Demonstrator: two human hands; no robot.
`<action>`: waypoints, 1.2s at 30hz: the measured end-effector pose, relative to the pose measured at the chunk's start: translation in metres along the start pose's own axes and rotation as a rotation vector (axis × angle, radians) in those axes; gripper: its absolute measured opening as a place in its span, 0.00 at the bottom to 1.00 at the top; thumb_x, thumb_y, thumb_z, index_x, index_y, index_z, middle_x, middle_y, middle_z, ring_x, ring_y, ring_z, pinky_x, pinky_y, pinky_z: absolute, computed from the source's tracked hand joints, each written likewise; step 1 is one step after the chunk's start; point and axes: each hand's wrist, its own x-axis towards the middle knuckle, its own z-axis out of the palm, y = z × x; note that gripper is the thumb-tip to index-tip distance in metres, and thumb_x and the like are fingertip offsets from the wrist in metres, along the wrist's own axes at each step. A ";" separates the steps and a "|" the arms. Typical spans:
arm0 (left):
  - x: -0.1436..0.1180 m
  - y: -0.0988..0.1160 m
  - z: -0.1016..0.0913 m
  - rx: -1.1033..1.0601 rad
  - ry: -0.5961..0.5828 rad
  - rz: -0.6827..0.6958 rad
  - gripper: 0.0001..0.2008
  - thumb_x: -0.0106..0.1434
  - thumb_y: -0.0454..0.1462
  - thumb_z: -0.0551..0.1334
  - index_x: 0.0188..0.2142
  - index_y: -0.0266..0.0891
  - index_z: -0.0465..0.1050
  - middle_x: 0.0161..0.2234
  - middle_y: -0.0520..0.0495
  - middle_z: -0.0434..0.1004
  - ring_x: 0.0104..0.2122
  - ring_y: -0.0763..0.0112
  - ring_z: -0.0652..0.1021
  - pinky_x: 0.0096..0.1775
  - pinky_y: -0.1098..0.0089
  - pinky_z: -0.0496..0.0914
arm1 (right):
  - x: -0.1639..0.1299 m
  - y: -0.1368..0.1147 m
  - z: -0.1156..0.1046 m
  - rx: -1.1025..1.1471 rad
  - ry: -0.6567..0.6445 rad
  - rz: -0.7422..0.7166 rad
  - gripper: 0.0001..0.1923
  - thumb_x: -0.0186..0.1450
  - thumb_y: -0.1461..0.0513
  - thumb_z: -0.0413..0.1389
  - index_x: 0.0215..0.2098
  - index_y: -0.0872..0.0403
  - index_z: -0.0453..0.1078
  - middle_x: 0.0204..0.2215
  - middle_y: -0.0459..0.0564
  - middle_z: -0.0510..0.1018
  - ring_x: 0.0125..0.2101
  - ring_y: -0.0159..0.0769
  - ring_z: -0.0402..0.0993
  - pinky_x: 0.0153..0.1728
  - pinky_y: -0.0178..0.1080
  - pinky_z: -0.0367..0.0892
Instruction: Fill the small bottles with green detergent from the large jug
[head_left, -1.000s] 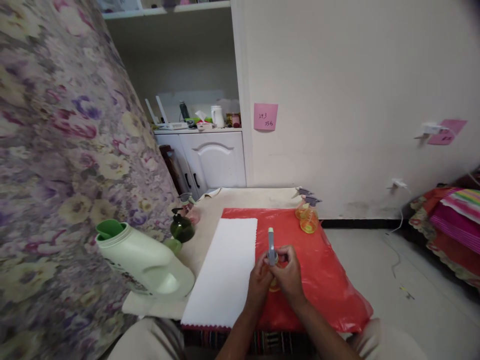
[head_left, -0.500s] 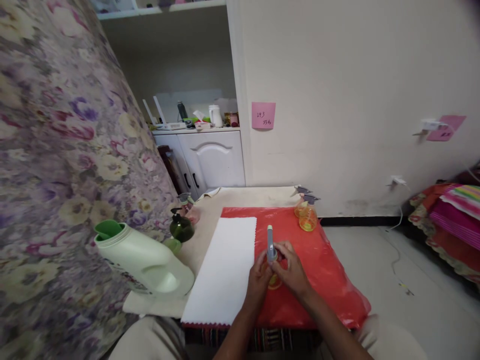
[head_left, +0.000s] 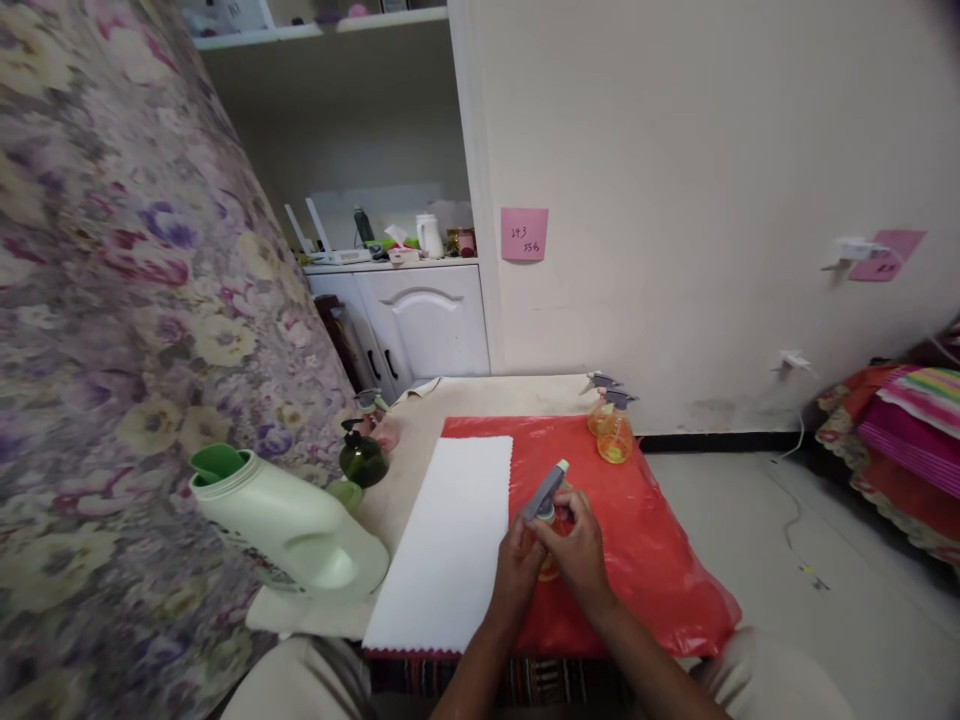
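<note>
A small spray bottle with a yellow-orange body stands on the red sheet in front of me, mostly covered by my hands. Its grey spray head has a pale green nozzle tip and points away and slightly right. My left hand is closed around the bottle from the left. On the right, the fingers of my right hand pinch at the spray head and its collar. Exactly where the fingertips press is hidden. A white mat with a scalloped edge lies just left of my hands.
Two more spray bottles stand at the sheet's back right corner. On the left are a big pale green jug, a dark green pump bottle, a green cap and a pinkish spray bottle. A floral curtain hangs beside them.
The grey spray head has turned from pointing straight away to pointing away and right. My right hand's fingers have shifted with it; my left hand stays round the bottle.
</note>
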 end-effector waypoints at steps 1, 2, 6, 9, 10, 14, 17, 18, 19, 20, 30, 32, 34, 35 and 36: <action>0.000 0.000 0.000 -0.001 0.004 0.000 0.22 0.62 0.45 0.60 0.53 0.40 0.67 0.51 0.44 0.75 0.50 0.58 0.74 0.52 0.60 0.66 | -0.002 0.000 -0.001 0.008 0.003 -0.004 0.11 0.53 0.60 0.62 0.33 0.52 0.67 0.33 0.45 0.70 0.34 0.38 0.68 0.36 0.38 0.66; 0.000 0.000 0.000 -0.002 0.007 -0.003 0.22 0.62 0.45 0.60 0.53 0.40 0.67 0.51 0.44 0.75 0.50 0.58 0.74 0.53 0.60 0.66 | -0.003 0.000 -0.002 0.018 -0.002 -0.010 0.12 0.54 0.59 0.62 0.35 0.52 0.68 0.35 0.46 0.70 0.36 0.39 0.69 0.38 0.39 0.67; 0.002 0.001 0.000 0.011 0.005 -0.019 0.22 0.60 0.46 0.61 0.52 0.41 0.68 0.51 0.44 0.75 0.51 0.58 0.74 0.54 0.59 0.66 | -0.007 0.001 -0.007 0.070 -0.063 -0.041 0.16 0.60 0.58 0.58 0.45 0.52 0.70 0.40 0.50 0.71 0.42 0.41 0.70 0.45 0.43 0.67; 0.003 -0.001 0.000 0.043 0.018 -0.014 0.22 0.59 0.45 0.62 0.51 0.41 0.69 0.50 0.45 0.75 0.51 0.57 0.73 0.54 0.59 0.65 | -0.008 0.001 -0.007 0.129 -0.062 -0.021 0.12 0.62 0.58 0.56 0.43 0.52 0.72 0.40 0.50 0.71 0.43 0.41 0.70 0.46 0.43 0.67; 0.003 -0.002 -0.001 0.055 0.025 -0.013 0.22 0.59 0.45 0.62 0.51 0.41 0.68 0.50 0.44 0.75 0.51 0.57 0.73 0.54 0.59 0.65 | -0.008 0.001 -0.006 0.145 -0.051 -0.006 0.11 0.61 0.58 0.57 0.41 0.52 0.72 0.40 0.50 0.72 0.43 0.41 0.70 0.46 0.42 0.67; 0.003 -0.005 -0.001 0.081 0.031 -0.007 0.22 0.60 0.44 0.62 0.52 0.39 0.68 0.51 0.43 0.74 0.51 0.56 0.73 0.54 0.59 0.65 | -0.011 0.002 -0.002 0.157 0.006 0.046 0.10 0.58 0.58 0.60 0.37 0.52 0.71 0.38 0.50 0.73 0.42 0.42 0.71 0.46 0.43 0.68; 0.002 -0.006 -0.001 0.079 0.034 -0.014 0.21 0.61 0.43 0.61 0.53 0.40 0.67 0.54 0.43 0.72 0.54 0.57 0.71 0.55 0.59 0.64 | -0.016 0.005 0.001 0.190 0.005 0.092 0.15 0.59 0.56 0.60 0.43 0.53 0.71 0.43 0.53 0.76 0.47 0.44 0.71 0.49 0.45 0.67; 0.002 -0.005 -0.001 0.077 0.040 -0.022 0.21 0.61 0.43 0.61 0.53 0.40 0.67 0.54 0.43 0.72 0.55 0.57 0.71 0.56 0.59 0.63 | -0.018 0.007 0.001 0.219 -0.006 0.114 0.18 0.59 0.56 0.59 0.46 0.53 0.71 0.47 0.54 0.75 0.49 0.45 0.70 0.51 0.46 0.66; 0.003 -0.006 -0.001 0.075 0.046 -0.030 0.22 0.61 0.43 0.61 0.53 0.40 0.66 0.54 0.43 0.72 0.55 0.57 0.70 0.56 0.59 0.63 | -0.019 0.010 0.002 0.254 -0.017 0.139 0.21 0.59 0.55 0.59 0.49 0.53 0.70 0.50 0.55 0.74 0.52 0.46 0.69 0.54 0.47 0.64; 0.003 -0.006 -0.001 0.072 0.046 -0.036 0.22 0.60 0.43 0.61 0.53 0.40 0.66 0.54 0.43 0.72 0.56 0.57 0.70 0.56 0.59 0.63 | -0.020 0.012 0.003 0.293 -0.027 0.166 0.22 0.59 0.55 0.59 0.51 0.53 0.69 0.53 0.55 0.73 0.54 0.47 0.67 0.56 0.48 0.62; 0.004 -0.025 -0.004 0.087 0.107 -0.104 0.29 0.55 0.47 0.64 0.54 0.38 0.65 0.55 0.40 0.71 0.57 0.54 0.69 0.58 0.56 0.62 | -0.015 0.017 0.010 0.496 -0.032 0.307 0.20 0.54 0.55 0.63 0.42 0.57 0.73 0.39 0.54 0.81 0.42 0.47 0.77 0.43 0.46 0.72; 0.003 -0.023 -0.004 0.073 0.094 -0.097 0.29 0.55 0.47 0.64 0.54 0.39 0.66 0.56 0.40 0.71 0.57 0.54 0.68 0.58 0.57 0.62 | -0.016 0.015 0.008 0.511 -0.058 0.291 0.20 0.54 0.56 0.63 0.42 0.56 0.74 0.39 0.54 0.82 0.41 0.47 0.77 0.43 0.46 0.72; 0.004 -0.020 -0.003 0.069 0.092 -0.094 0.28 0.55 0.46 0.64 0.53 0.39 0.66 0.55 0.40 0.71 0.57 0.54 0.69 0.58 0.56 0.62 | -0.016 0.015 0.005 0.512 -0.076 0.275 0.20 0.54 0.56 0.63 0.43 0.56 0.74 0.40 0.54 0.81 0.43 0.48 0.77 0.44 0.47 0.72; 0.004 -0.019 -0.003 0.069 0.093 -0.093 0.28 0.54 0.46 0.65 0.53 0.38 0.66 0.55 0.40 0.71 0.57 0.54 0.69 0.58 0.56 0.62 | -0.016 0.015 0.004 0.508 -0.079 0.268 0.20 0.55 0.56 0.63 0.43 0.56 0.74 0.41 0.55 0.81 0.44 0.49 0.76 0.46 0.47 0.71; 0.004 -0.018 -0.003 0.071 0.096 -0.094 0.28 0.54 0.45 0.65 0.53 0.37 0.66 0.55 0.39 0.71 0.56 0.54 0.69 0.58 0.56 0.62 | -0.016 0.015 0.003 0.502 -0.077 0.262 0.20 0.55 0.56 0.63 0.44 0.56 0.75 0.42 0.55 0.81 0.45 0.49 0.75 0.47 0.48 0.70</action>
